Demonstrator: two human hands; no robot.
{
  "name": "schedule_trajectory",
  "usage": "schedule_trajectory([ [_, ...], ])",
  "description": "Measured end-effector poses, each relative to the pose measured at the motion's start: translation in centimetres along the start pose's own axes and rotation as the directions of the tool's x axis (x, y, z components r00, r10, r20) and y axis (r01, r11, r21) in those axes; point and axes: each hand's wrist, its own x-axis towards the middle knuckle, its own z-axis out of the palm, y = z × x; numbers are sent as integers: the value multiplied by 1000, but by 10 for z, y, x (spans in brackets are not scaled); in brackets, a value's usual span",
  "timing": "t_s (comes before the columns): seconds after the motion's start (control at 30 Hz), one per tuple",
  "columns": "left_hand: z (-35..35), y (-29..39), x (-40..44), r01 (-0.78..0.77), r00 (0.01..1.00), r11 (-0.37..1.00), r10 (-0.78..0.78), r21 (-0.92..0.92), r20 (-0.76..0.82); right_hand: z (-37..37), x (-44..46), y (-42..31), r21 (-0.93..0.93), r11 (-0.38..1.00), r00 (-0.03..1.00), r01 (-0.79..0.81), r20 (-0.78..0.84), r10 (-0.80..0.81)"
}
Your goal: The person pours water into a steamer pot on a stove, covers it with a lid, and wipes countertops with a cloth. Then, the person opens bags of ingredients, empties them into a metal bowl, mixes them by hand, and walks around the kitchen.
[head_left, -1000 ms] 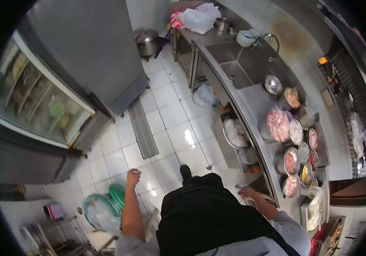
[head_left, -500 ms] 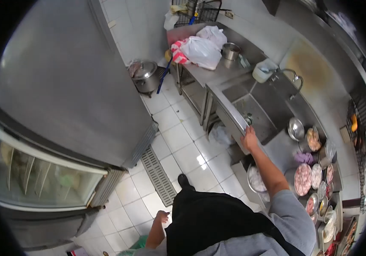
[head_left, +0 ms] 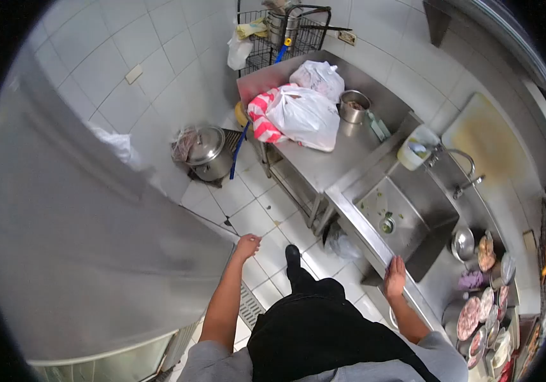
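My right hand (head_left: 395, 277) lies on the front rim of the steel sink (head_left: 406, 290), fingers stretched out and holding nothing. Inside the basin, green scraps lie around the drain (head_left: 387, 225). My left hand (head_left: 247, 246) hangs in the air beside the grey steel fridge (head_left: 113, 242), its fingers loosely curled with nothing visible in them. Beyond the sink, a steel table (head_left: 314, 165) carries white plastic bags (head_left: 304, 118), a red-and-white striped bag (head_left: 263, 114) and a steel pot (head_left: 354, 108).
A lidded pot (head_left: 209, 153) stands on the floor by the far wall. Metal bowls of pinkish food (head_left: 469, 318) crowd the counter at right, near an upturned-looking steel bowl (head_left: 462, 244). A drain grate (head_left: 249, 309) runs along the white tiled floor. A wire basket (head_left: 260, 54) stands behind the table.
I have moved forward, so the sink and table appear nearer. My right hand has gone from gripping the sink rim to lying flatter on it. My left hand has come up and forward.
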Motion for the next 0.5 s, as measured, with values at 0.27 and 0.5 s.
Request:
schedule_trajectory([
  [0.27,-41,-39,199,-626,777,205,245,752,580,2,22,-10,118,990,989,-80,133,64],
  [0.5,-118,0,239,-486,868,124,-48,865,495,-39,174,-140,461,887,995,-40,96,-5],
])
